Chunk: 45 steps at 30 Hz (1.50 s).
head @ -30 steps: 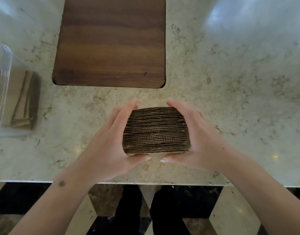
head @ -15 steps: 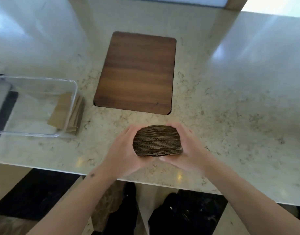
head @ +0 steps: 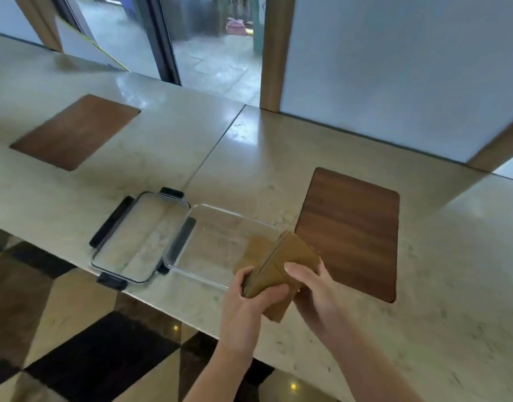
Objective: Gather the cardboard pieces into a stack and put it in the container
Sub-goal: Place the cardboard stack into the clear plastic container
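From my remote station I note, at far left, a dark wooden inlay panel (head: 75, 132) set flush in the pale marble counter (head: 249, 158). Next comes a clear lid (head: 139, 236) with black clips, lying flat on the counter and touching the left wall of the container (head: 209, 227), a clear rectangular tub that stands open near the counter's front edge. Some brown cardboard shows through the tub's right end, though I cannot tell whether it lies inside or belongs to the held bundle. The cardboard stack (head: 278, 265) is a thick bundle of flat brown sheets, edges roughly aligned and tilted, held above the counter at the tub's right end. My left hand (head: 246, 303) clamps its near left edge, fingers curled over the sheets; my right hand (head: 316, 294) grips the right side, thumb pressed on the top face. A second wooden panel (head: 354, 230) lies just right of the stack.
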Tool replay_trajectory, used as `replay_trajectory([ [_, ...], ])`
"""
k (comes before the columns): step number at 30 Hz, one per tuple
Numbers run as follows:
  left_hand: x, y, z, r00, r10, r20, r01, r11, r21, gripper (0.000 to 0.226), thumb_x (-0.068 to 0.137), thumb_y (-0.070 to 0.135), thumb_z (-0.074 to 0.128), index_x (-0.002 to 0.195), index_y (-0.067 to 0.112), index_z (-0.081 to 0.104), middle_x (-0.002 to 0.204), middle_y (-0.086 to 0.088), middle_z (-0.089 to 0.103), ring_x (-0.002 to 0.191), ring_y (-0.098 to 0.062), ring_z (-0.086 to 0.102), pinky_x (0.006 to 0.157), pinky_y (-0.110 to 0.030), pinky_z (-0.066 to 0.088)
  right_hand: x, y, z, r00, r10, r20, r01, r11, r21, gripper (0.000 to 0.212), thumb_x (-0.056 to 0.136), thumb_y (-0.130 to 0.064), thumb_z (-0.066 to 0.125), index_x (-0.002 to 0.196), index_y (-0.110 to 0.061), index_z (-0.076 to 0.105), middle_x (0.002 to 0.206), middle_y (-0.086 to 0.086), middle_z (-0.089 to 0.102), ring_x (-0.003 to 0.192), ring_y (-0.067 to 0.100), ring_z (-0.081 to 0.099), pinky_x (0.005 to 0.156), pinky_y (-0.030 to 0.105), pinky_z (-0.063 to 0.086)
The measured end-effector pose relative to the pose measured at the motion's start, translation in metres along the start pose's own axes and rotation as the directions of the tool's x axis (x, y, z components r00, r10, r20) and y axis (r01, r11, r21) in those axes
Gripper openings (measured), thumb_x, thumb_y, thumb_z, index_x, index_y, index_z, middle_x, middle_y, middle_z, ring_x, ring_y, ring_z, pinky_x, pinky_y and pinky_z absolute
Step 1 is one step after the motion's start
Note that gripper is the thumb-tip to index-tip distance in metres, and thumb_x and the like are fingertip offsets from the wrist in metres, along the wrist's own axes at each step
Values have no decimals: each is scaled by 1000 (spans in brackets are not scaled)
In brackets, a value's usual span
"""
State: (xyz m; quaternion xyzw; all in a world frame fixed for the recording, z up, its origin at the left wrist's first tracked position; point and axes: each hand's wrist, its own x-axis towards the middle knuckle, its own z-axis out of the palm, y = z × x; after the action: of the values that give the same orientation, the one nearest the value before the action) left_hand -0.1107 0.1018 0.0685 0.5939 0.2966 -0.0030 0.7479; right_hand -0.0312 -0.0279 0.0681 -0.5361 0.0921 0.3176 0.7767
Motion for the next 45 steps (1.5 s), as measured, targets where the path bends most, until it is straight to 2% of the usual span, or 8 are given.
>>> replay_trajectory([
  [8, 56, 38, -91, 991, -128, -39, 133, 972, 192, 68, 49, 61, 85, 105, 26, 69, 89, 6, 80, 74, 2, 75, 56, -11, 53, 69, 33, 98, 983, 137, -122, -133, 990, 39, 95, 56, -37, 101, 136, -5, 60, 130, 24, 69, 120, 42, 68, 99, 56, 56],
  [15, 102, 51, -127, 997, 65, -38, -8, 597, 802, 104, 60, 97, 43, 136, 29, 59, 129, 8, 48, 134, -22, 37, 111, -39, 30, 122, 47, 122, 958, 233, -166, -204, 964, 170, 91, 59, -24, 97, 138, -1, 57, 128, 23, 70, 119, 40, 68, 102, 56, 55],
  [19, 126, 43, -137, 980, 196, 26, -126, 517, 847, 90, 91, 75, 54, 164, 26, 34, 173, 2, 29, 163, -22, 13, 131, -49, 15, 145, 45, 136, 927, 355, -122, -333, 928, 166, 74, 70, -22, 93, 134, 1, 64, 128, 23, 71, 118, 39, 69, 97, 46, 59],
  [27, 148, 29, -149, 985, 168, 33, -137, 656, 742, 88, 101, 54, 65, 170, 21, 21, 176, 4, 27, 160, -15, 30, 124, -35, 34, 176, 50, 154, 856, 500, -131, -472, 859, 197, 43, 78, -9, 88, 118, -1, 75, 105, 16, 79, 95, 30, 76, 75, 36, 64],
  [33, 145, 15, -149, 968, 235, 92, -218, 597, 772, 86, 104, 50, 59, 170, 24, 12, 179, 6, 13, 165, -13, 11, 130, -36, 24, 175, 63, 149, 867, 484, -117, -459, 868, 187, 54, 77, -11, 88, 127, -1, 71, 119, 18, 76, 115, 34, 71, 96, 41, 60],
  [38, 150, 8, -152, 956, 242, 167, -251, 377, 891, 72, 111, 41, 47, 170, 16, 13, 179, 0, 3, 167, -18, 1, 134, -39, 8, 175, 64, 155, 909, 245, -337, -352, 884, -308, 74, 69, -42, 91, 129, -9, 62, 127, 17, 69, 117, 31, 68, 101, 48, 56],
  [41, 151, 4, -153, 953, 234, 194, -260, 294, 920, 74, 110, 40, 46, 170, 17, 9, 179, 0, -5, 166, -20, -4, 132, -35, 3, 168, 59, 153, 933, -10, -359, -310, 482, -820, 98, 72, -68, 75, 149, -12, 50, 146, 11, 48, 140, 31, 43, 114, 45, 42],
  [45, 152, 1, -153, 952, 226, 204, -259, 250, 933, 75, 111, 36, 42, 170, 13, 3, 177, -1, -9, 166, -20, -7, 135, -39, 8, 157, 66, 162, 954, -261, -148, -59, 320, -946, 83, 94, -50, 67, 158, -13, 29, 153, 7, 41, 141, 25, 43, 112, 38, 42],
])
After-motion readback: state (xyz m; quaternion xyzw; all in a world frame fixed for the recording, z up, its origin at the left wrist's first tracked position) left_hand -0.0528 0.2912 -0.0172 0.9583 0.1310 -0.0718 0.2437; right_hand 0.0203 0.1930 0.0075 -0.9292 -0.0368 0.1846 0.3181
